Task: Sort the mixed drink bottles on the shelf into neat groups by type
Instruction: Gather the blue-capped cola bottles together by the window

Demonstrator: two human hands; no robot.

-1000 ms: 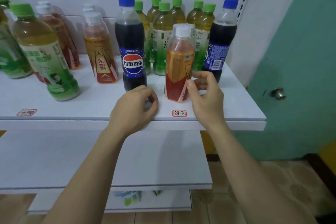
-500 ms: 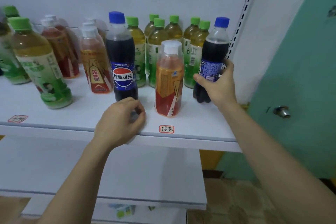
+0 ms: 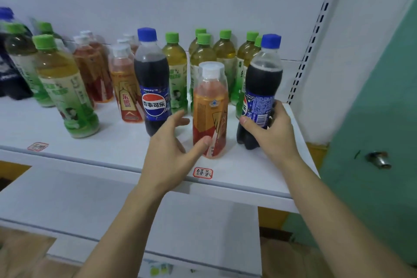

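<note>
My right hand [image 3: 268,128] grips the lower half of a blue-capped cola bottle [image 3: 262,79] standing at the right end of the white shelf [image 3: 112,142]. My left hand [image 3: 173,149] is open, its thumb touching the base of an orange energy drink bottle [image 3: 211,106] with a clear white cap, its fingers reaching between that bottle and a second cola bottle [image 3: 153,81]. Several green-capped tea bottles [image 3: 223,52] stand in a cluster behind. More orange bottles [image 3: 125,88] and green tea bottles [image 3: 63,83] stand to the left.
A red-bordered label sticker [image 3: 203,172] sits on the shelf's front edge below the orange bottle, another sticker [image 3: 38,146] further left. A slotted upright [image 3: 316,29] bounds the shelf on the right. A green door with a knob [image 3: 379,160] is beyond. Lower shelves lie below.
My left hand opened from a loose fist and reached forward to the orange bottle. My right hand stays on the right cola bottle, wrapped further around it. The view moved closer.
</note>
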